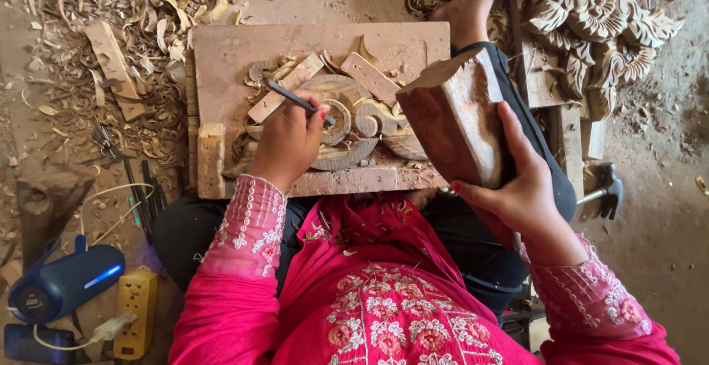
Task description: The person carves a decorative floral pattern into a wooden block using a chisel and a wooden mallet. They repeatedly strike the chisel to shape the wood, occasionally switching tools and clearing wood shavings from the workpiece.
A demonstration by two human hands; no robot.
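Note:
My left hand [289,142] grips a thin metal chisel [292,97], its tip resting on a scroll-shaped wood carving [354,125]. The carving lies on a flat wooden board [236,55], held in place by small wooden strips [369,77]. My right hand [521,188] holds a heavy wooden block mallet [454,118], raised above the right side of the board. Pink embroidered sleeves cover both arms.
Wood shavings [148,18] litter the floor at upper left. Spare chisels [144,188] lie left of the board. A blue speaker [63,284] and yellow power strip [136,310] sit at lower left. Finished floral carvings [598,11] and a hammer [605,188] are on the right.

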